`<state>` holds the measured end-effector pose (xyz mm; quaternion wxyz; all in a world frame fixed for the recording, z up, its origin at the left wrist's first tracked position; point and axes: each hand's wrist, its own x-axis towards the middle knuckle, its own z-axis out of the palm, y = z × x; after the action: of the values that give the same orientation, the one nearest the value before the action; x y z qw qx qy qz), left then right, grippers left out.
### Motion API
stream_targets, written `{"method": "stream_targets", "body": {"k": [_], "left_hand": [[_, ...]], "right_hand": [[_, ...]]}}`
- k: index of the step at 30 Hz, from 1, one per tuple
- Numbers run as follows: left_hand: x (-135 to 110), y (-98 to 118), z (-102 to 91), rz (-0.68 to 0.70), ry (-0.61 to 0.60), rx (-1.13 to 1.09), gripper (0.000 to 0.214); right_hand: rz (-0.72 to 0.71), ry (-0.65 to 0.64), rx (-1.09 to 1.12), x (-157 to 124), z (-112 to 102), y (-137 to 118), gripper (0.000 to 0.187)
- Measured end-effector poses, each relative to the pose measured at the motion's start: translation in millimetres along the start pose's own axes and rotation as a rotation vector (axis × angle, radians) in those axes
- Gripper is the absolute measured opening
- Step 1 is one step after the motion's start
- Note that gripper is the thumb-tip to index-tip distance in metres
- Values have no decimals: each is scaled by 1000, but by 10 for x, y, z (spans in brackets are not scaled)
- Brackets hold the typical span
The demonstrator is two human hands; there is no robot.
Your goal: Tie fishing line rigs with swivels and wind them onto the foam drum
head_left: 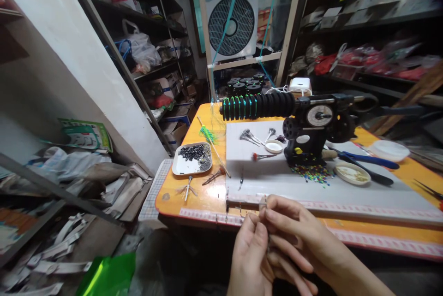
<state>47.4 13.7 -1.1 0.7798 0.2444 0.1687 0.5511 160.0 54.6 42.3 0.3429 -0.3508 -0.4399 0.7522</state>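
My left hand [249,252] and my right hand [299,229] meet at the table's front edge, fingertips pinched together. What lies between them is too small and too hidden to make out. Just beyond is the grey board [263,180], with a pink-marked measuring strip [214,216] along the table edge. Small dark pieces hang at that edge left of my hands, and a small black swivel-like piece [241,180] lies on the board. Farther left, a white tray [178,165] holds many small black and metallic pieces.
A black winding machine [304,141] carries a row of spools [258,106]. Coloured beads [313,174] lie at its base, beside a shallow dish [352,174] and blue-handled pliers [375,161]. Dark scissors [429,189] lie right. A box fan [231,24] stands behind; shelves flank the table.
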Motion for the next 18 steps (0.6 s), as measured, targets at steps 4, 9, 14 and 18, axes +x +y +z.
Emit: {"method": "stream_targets", "body": {"k": [4, 9, 14, 18], "left_hand": [[-66, -58, -95, 30, 41, 39, 47], [-46, -98, -116, 20, 53, 32, 43], [83, -118, -131, 44, 50, -60, 39], [106, -53, -179, -66, 45, -73, 37]], "right_hand": [[-18, 8, -22, -17, -8, 67, 38], [-96, 53, -225, -8, -7, 98, 42], [-318, 196, -649, -16, -111, -299, 42], [-667, 506, -1017, 70, -325, -1141, 39]]}}
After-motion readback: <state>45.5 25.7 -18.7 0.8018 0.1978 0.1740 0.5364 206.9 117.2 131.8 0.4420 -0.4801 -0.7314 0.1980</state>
